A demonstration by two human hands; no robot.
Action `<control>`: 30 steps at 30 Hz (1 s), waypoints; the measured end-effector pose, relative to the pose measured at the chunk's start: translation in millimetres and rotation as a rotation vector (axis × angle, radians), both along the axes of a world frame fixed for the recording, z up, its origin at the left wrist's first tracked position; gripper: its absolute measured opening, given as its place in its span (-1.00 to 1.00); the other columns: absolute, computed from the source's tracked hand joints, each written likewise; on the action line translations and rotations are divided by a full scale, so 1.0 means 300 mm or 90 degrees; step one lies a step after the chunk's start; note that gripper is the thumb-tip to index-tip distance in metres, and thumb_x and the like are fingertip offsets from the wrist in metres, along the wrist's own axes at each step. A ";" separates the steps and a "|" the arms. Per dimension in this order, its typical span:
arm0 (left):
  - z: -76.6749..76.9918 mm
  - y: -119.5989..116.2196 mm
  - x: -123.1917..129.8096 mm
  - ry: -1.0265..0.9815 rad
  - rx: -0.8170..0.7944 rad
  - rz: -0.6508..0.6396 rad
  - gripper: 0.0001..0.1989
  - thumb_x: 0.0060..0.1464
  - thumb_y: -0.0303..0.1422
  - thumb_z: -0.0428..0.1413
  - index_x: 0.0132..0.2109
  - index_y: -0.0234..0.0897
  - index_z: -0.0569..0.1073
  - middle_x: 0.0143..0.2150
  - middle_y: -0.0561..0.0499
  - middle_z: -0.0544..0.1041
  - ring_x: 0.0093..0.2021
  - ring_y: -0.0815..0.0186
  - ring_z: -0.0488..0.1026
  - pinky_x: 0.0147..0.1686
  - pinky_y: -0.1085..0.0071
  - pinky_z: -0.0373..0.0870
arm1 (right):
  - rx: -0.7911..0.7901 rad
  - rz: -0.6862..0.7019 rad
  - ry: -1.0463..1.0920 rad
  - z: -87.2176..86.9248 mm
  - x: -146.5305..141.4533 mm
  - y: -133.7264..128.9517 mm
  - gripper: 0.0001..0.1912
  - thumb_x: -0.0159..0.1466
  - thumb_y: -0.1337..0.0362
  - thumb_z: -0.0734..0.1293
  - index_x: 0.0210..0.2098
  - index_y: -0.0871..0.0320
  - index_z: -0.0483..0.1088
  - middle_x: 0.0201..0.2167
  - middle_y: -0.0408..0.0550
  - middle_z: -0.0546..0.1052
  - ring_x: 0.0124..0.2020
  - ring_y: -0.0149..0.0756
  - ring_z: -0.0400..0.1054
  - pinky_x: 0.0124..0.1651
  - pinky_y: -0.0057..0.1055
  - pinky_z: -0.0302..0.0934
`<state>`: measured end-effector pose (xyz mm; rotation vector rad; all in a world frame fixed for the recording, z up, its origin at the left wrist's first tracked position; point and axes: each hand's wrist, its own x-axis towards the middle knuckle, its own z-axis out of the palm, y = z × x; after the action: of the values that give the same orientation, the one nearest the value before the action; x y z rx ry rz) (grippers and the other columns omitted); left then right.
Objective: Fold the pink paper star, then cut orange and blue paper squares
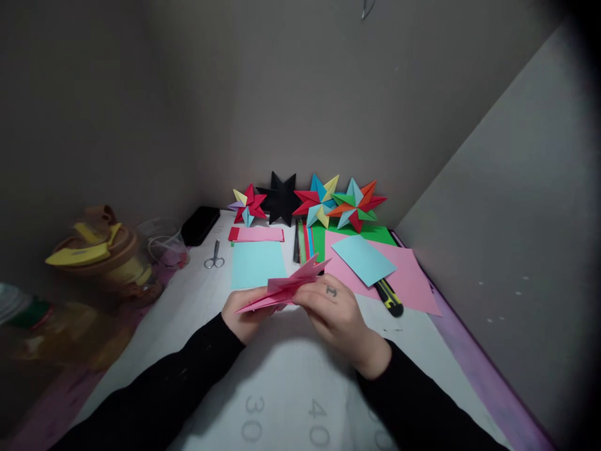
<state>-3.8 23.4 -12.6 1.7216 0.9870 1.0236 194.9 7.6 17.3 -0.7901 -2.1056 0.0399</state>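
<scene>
A pink folded-paper piece (pixel 286 289) with several pointed flaps is held up above the table between my two hands. My left hand (pixel 245 313) grips it from the left and below, its fingers mostly hidden behind the paper. On the other side my right hand (pixel 331 313) is closed on the paper's right part, thumb and fingers pinching it. Just beyond lies a light blue sheet (pixel 257 263), and to the right another light blue sheet (pixel 364 258) rests over a large pink sheet (pixel 417 282) and a black-and-yellow utility knife (pixel 390 300).
Small scissors (pixel 215 258) and a black phone-like object (pixel 201 225) lie at the left. Pink and red strips (pixel 257 234) sit at the back. Several paper stars, one a black star (pixel 282 198), lean on the wall. A brown pot-like container (pixel 106 257) stands far left.
</scene>
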 end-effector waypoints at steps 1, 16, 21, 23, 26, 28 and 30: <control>-0.004 0.001 -0.001 -0.012 0.001 -0.008 -0.77 0.10 -0.32 0.11 -0.14 -0.27 0.59 -0.26 -0.06 0.63 -0.28 0.19 0.53 -0.24 0.33 0.43 | -0.008 -0.005 0.009 0.000 -0.001 0.002 -0.71 0.21 0.52 0.18 -0.22 0.10 0.43 -0.33 -0.06 0.55 -0.33 -0.26 0.33 -0.28 -0.28 0.24; -0.004 -0.002 0.006 -0.020 0.034 -0.040 -0.73 0.14 -0.36 0.07 -0.03 -0.23 0.54 -0.09 -0.06 0.59 -0.12 0.16 0.53 -0.13 0.32 0.45 | -0.087 -0.165 0.078 0.000 -0.008 -0.006 -0.92 0.24 0.32 0.31 -0.40 0.12 0.40 -0.52 -0.11 0.47 -0.42 -0.29 0.25 -0.35 -0.34 0.20; 0.007 -0.004 0.005 0.022 0.031 0.000 -0.73 0.14 -0.35 0.05 -0.06 -0.30 0.56 -0.17 -0.07 0.62 -0.21 0.20 0.56 -0.19 0.36 0.47 | -0.022 -0.113 0.016 -0.004 0.003 0.005 -0.87 0.24 0.35 0.31 -0.23 0.10 0.47 -0.34 -0.10 0.58 -0.35 -0.26 0.25 -0.26 -0.26 0.21; 0.006 -0.003 0.004 0.031 0.023 0.007 -0.72 0.14 -0.35 0.05 -0.06 -0.34 0.55 -0.18 -0.09 0.62 -0.23 0.19 0.56 -0.22 0.36 0.49 | -0.010 -0.099 -0.014 -0.005 0.008 0.009 -0.79 0.24 0.35 0.30 -0.13 0.09 0.45 -0.26 -0.09 0.58 -0.33 -0.24 0.25 -0.24 -0.24 0.21; -0.002 0.001 0.001 0.028 0.025 0.015 -0.71 0.13 -0.36 0.06 -0.05 -0.35 0.55 -0.15 -0.12 0.61 -0.20 0.16 0.56 -0.20 0.33 0.49 | -0.012 -0.092 -0.044 -0.003 0.011 0.012 -0.74 0.25 0.35 0.28 -0.07 0.09 0.42 -0.23 -0.04 0.56 -0.32 -0.24 0.24 -0.24 -0.24 0.21; -0.005 0.002 0.000 0.030 0.024 0.014 -0.70 0.12 -0.37 0.06 -0.04 -0.34 0.54 -0.14 -0.11 0.61 -0.21 0.17 0.56 -0.21 0.33 0.49 | -0.030 -0.100 -0.051 0.001 0.012 0.012 -0.78 0.24 0.35 0.28 -0.12 0.12 0.44 -0.31 -0.02 0.53 -0.33 -0.24 0.24 -0.26 -0.26 0.20; -0.005 0.001 0.000 0.033 0.027 0.007 -0.70 0.12 -0.38 0.06 -0.03 -0.34 0.53 -0.17 -0.11 0.62 -0.24 0.18 0.56 -0.24 0.34 0.49 | -0.048 -0.107 -0.058 0.008 0.014 0.012 -0.83 0.23 0.34 0.29 -0.18 0.15 0.45 -0.38 -0.02 0.48 -0.34 -0.24 0.24 -0.28 -0.28 0.19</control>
<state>-3.7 23.8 -14.0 1.7872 1.0159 1.0173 199.0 11.2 19.7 -1.0298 -2.1247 -0.0068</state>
